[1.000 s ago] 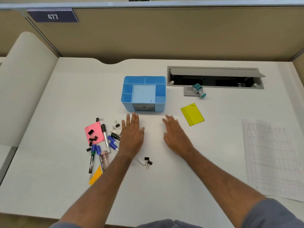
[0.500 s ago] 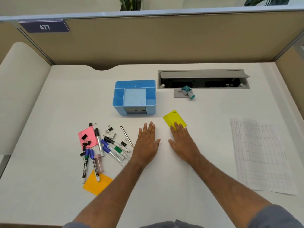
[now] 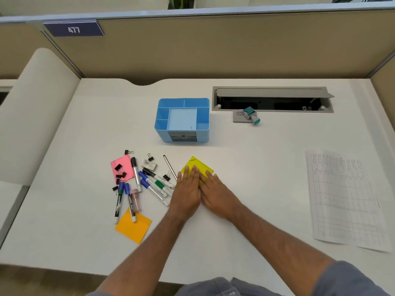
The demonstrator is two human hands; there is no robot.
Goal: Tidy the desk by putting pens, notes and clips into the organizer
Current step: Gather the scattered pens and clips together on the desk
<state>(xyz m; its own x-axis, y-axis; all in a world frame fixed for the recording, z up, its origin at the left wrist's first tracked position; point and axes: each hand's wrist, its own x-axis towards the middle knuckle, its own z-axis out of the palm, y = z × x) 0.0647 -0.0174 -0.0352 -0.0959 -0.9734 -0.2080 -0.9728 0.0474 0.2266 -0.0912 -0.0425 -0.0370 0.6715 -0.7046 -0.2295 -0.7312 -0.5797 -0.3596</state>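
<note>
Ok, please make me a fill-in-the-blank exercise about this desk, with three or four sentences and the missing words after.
1. Both hands, the left hand and the right hand, press on the ____ note.
2. The organizer is ____ in colour.
3. The pink note has black ____ lying on it.
4. Two markers overlap the ____ note.

Missing words: yellow; blue; clips; orange

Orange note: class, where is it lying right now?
Head view, lower left: the orange note lies flat on the desk, two marker tips overlapping its top corner.
</note>
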